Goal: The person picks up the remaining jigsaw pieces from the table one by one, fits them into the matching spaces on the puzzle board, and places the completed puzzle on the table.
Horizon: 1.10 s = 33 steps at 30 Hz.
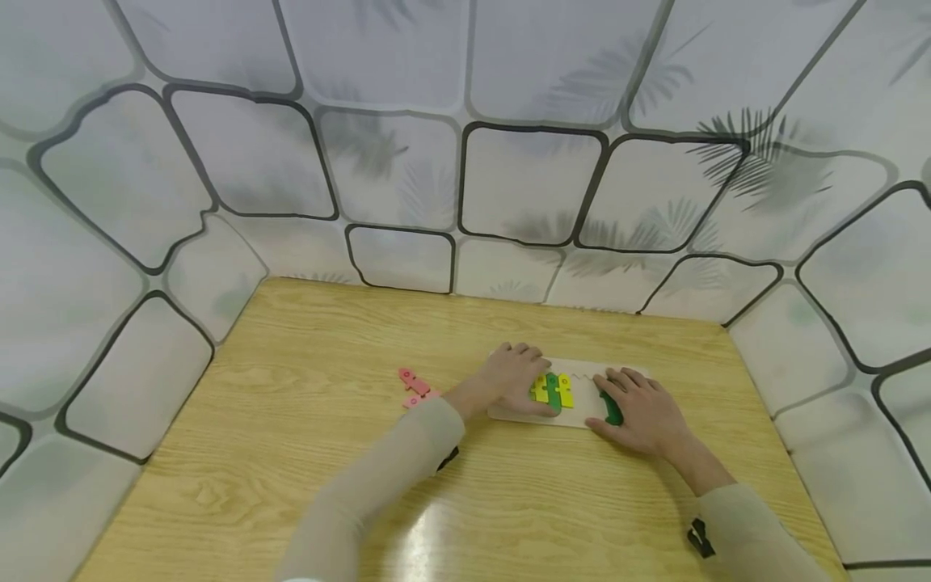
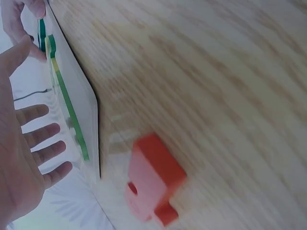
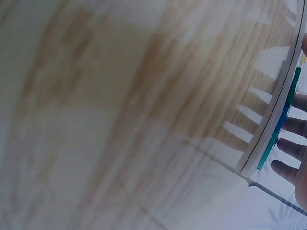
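A pale flat puzzle board (image 1: 582, 414) lies on the table under both hands. On its middle sit yellow and green puzzle pieces (image 1: 553, 392), upright strips with round marks, partly covered by the left hand. My left hand (image 1: 520, 380) stretches over the board's left part; its fingers look straight and spread in the left wrist view. My right hand (image 1: 642, 411) lies over the board's right end, relaxed fingers at a green piece (image 1: 612, 409) that it mostly hides. Along the board's edge, the right wrist view shows a green and blue strip (image 3: 280, 122) beside the right fingertips.
Left of the board, red-pink puzzle pieces (image 1: 414, 382) lie loose on the wooden table (image 1: 305, 380); one red piece (image 2: 154, 177) shows large near the left wrist. Patterned walls (image 1: 396, 259) border the table at the back and sides.
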Each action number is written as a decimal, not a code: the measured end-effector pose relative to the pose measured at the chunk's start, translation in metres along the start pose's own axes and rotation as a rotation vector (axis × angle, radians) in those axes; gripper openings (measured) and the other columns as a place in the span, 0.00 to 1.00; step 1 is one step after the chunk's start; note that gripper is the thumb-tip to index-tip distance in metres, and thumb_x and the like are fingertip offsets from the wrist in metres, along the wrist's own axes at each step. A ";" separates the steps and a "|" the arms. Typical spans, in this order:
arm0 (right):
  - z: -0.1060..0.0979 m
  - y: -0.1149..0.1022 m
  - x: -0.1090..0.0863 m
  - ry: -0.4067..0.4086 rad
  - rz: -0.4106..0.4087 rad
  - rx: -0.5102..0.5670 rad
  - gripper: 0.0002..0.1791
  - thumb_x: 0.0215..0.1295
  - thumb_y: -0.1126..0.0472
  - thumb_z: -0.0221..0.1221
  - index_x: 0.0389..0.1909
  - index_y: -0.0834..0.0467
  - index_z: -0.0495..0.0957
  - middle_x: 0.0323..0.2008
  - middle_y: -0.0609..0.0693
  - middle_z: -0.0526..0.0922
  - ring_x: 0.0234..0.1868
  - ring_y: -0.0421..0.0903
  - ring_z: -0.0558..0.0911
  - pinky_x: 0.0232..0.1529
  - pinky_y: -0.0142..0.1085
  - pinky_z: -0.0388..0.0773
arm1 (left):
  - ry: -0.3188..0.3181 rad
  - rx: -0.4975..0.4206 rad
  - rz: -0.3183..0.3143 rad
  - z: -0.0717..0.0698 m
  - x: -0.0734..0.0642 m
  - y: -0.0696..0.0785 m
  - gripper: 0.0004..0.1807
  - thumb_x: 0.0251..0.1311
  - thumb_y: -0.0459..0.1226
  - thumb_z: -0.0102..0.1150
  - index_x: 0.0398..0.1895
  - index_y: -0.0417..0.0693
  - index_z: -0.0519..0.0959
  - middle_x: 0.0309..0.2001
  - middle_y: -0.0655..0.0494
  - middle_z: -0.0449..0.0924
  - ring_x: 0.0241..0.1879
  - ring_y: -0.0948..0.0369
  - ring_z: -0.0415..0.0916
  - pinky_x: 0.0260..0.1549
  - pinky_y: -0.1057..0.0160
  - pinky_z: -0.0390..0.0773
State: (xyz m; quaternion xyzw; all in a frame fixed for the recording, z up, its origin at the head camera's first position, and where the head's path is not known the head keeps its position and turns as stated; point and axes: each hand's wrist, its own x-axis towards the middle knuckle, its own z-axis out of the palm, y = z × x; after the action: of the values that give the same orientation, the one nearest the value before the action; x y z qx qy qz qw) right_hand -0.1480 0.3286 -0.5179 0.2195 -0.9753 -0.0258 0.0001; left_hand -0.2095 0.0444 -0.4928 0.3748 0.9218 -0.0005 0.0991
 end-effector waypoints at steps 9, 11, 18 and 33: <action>0.001 0.000 0.000 -0.009 0.012 0.002 0.47 0.67 0.25 0.57 0.76 0.53 0.71 0.74 0.60 0.74 0.75 0.64 0.72 0.68 0.66 0.73 | 0.008 -0.006 -0.002 -0.002 -0.010 -0.015 0.54 0.60 0.80 0.45 0.81 0.59 0.64 0.80 0.55 0.65 0.79 0.53 0.64 0.77 0.48 0.67; 0.001 0.000 0.001 -0.009 0.011 -0.003 0.47 0.67 0.24 0.56 0.76 0.53 0.71 0.74 0.60 0.74 0.74 0.65 0.72 0.68 0.66 0.73 | 0.011 -0.010 -0.001 -0.003 -0.012 -0.018 0.54 0.61 0.79 0.45 0.82 0.59 0.63 0.80 0.55 0.65 0.79 0.53 0.64 0.77 0.48 0.66; 0.002 0.000 0.001 -0.003 0.007 -0.008 0.47 0.67 0.25 0.56 0.76 0.53 0.71 0.74 0.60 0.74 0.74 0.64 0.72 0.68 0.65 0.74 | 0.013 -0.020 -0.004 -0.013 -0.022 -0.029 0.53 0.62 0.78 0.45 0.82 0.58 0.62 0.81 0.55 0.64 0.80 0.52 0.62 0.78 0.46 0.65; 0.001 0.001 0.001 0.006 0.004 -0.004 0.47 0.67 0.25 0.57 0.76 0.53 0.72 0.73 0.60 0.75 0.74 0.64 0.72 0.67 0.65 0.74 | 0.032 -0.078 -0.002 -0.018 -0.049 -0.045 0.52 0.62 0.75 0.51 0.81 0.56 0.64 0.80 0.52 0.66 0.80 0.49 0.63 0.78 0.43 0.65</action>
State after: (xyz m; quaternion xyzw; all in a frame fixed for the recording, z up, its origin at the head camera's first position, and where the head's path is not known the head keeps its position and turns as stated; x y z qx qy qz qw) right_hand -0.1489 0.3290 -0.5189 0.2176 -0.9756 -0.0273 0.0034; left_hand -0.2096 -0.0208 -0.4690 0.3698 0.9229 0.0412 0.0989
